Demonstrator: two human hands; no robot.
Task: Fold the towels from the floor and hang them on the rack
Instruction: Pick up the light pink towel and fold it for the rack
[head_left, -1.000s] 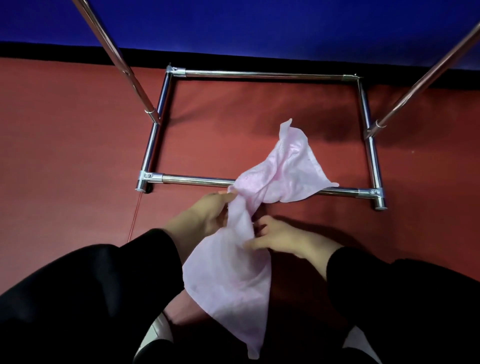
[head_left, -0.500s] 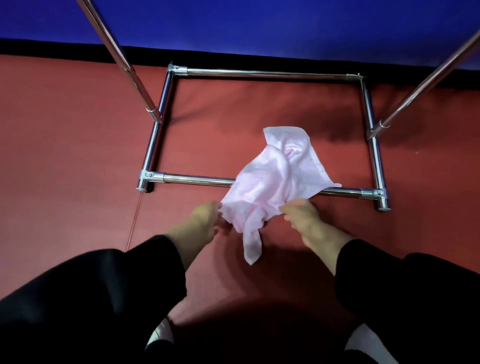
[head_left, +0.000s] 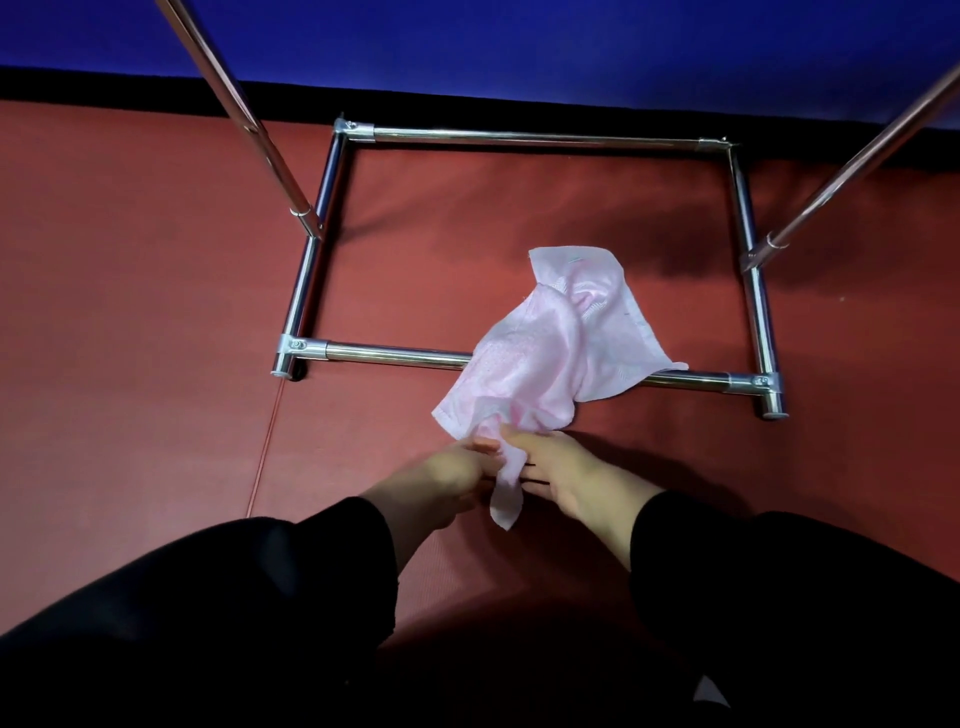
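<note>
A crumpled pink towel (head_left: 550, 353) lies across the front bar of the chrome rack base (head_left: 384, 356), partly on the red floor inside the frame. Its near end trails toward me as a narrow strip. My left hand (head_left: 441, 478) and my right hand (head_left: 566, 475) meet at that near end, fingers pinching the cloth close together. Both arms are in black sleeves. The rack's base is a rectangle of tubes, and two uprights (head_left: 244, 119) rise out of the top of the view.
The red mat floor (head_left: 130, 312) runs to a black strip and a blue wall (head_left: 519, 47) behind the rack. A seam in the mat (head_left: 267, 441) runs toward me from the rack's front left foot. My dark legs fill the bottom of the view.
The towel, held up and hanging a second ago, has dropped onto the floor and the front bar. My hands, apart half a second ago, have come together at its near end.
</note>
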